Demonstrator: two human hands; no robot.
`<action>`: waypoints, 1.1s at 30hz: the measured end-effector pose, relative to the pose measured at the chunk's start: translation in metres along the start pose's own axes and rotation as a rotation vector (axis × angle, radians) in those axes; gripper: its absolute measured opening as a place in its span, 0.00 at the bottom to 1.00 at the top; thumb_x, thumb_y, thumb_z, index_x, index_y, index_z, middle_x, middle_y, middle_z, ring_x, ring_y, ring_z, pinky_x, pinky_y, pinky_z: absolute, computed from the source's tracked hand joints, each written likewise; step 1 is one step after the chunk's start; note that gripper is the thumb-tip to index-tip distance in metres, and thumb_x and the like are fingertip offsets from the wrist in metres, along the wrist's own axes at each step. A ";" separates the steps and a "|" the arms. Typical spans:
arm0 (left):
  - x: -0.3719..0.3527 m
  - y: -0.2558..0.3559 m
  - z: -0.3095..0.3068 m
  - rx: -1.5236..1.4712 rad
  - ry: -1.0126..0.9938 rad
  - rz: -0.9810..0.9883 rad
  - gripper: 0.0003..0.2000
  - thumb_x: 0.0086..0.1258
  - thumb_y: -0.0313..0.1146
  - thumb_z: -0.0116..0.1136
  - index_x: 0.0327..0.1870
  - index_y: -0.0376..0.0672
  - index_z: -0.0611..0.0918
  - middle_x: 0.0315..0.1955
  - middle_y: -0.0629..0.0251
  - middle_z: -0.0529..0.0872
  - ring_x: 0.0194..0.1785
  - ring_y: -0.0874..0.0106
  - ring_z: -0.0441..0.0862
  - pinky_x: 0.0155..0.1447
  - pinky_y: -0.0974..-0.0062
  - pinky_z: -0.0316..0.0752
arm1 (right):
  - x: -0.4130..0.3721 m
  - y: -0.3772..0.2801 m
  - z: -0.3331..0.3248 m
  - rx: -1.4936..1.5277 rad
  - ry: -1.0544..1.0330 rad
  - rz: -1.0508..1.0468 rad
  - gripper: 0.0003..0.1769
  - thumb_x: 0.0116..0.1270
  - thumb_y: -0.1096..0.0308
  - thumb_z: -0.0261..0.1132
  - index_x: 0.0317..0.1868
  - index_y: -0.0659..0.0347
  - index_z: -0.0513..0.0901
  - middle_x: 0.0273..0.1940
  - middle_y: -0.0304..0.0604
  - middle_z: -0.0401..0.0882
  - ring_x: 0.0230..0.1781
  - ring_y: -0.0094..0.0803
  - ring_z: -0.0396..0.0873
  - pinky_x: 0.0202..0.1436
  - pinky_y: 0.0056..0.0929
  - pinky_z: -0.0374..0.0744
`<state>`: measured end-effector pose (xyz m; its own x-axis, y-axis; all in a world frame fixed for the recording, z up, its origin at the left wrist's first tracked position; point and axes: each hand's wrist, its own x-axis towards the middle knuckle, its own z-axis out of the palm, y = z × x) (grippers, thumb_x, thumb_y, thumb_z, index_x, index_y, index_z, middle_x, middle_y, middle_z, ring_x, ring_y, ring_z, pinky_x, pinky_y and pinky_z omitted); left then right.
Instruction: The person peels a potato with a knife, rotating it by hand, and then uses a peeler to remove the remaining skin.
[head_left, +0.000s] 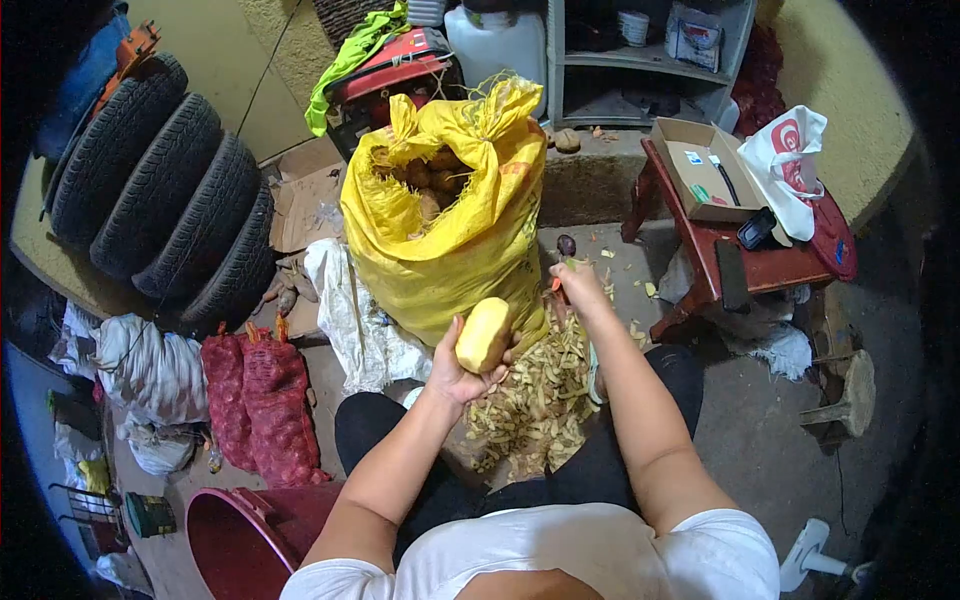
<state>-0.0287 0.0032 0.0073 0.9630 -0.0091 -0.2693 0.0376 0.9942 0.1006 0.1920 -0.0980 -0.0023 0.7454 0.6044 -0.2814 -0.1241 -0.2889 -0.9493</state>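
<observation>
My left hand [466, 368] is wrapped round a large peeled potato [484, 335], pale yellow and held tilted in front of the sack. To its right, my right hand [582, 284] is closed on a peeler [556, 284]; only a small orange-red part shows, the rest hidden by the fingers. The peeler is apart from the potato. Below both hands, potato peelings [530, 405] lie heaped on the floor between my legs. A yellow woven sack [440, 270] stands just beyond my hands, its torn opening showing unpeeled potatoes [432, 185].
At left are a maroon tub [235, 540], red net bags of onions [275, 410] and stacked tyres [160, 185]. A red stool [680, 250] at right bears a cardboard box [700, 175] and a white plastic bag [785, 155]. Grey shelves [645, 70] stand behind.
</observation>
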 end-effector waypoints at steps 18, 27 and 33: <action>0.018 -0.007 0.020 0.285 0.333 0.203 0.27 0.73 0.53 0.33 0.62 0.42 0.67 0.58 0.55 0.73 0.59 0.58 0.73 0.60 0.55 0.69 | -0.029 -0.027 0.037 -0.238 0.118 -0.210 0.23 0.61 0.53 0.61 0.41 0.70 0.79 0.35 0.58 0.81 0.40 0.48 0.81 0.46 0.38 0.76; 0.020 -0.005 0.020 0.275 0.328 0.315 0.25 0.72 0.51 0.34 0.61 0.43 0.67 0.54 0.57 0.75 0.57 0.62 0.74 0.59 0.57 0.70 | -0.069 -0.059 0.047 -0.608 0.266 -0.412 0.19 0.49 0.58 0.67 0.33 0.65 0.77 0.31 0.54 0.80 0.34 0.52 0.79 0.39 0.45 0.76; 0.024 -0.009 0.024 0.314 0.419 0.351 0.22 0.72 0.49 0.38 0.58 0.43 0.69 0.49 0.60 0.77 0.52 0.66 0.77 0.55 0.61 0.74 | -0.071 -0.056 0.052 -0.648 0.332 -0.536 0.17 0.49 0.60 0.67 0.34 0.63 0.76 0.31 0.52 0.79 0.32 0.50 0.79 0.37 0.45 0.77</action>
<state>0.0006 -0.0083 0.0228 0.7481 0.4183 -0.5152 -0.1240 0.8508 0.5107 0.1126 -0.0861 0.0639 0.7601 0.5622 0.3258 0.6125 -0.4525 -0.6482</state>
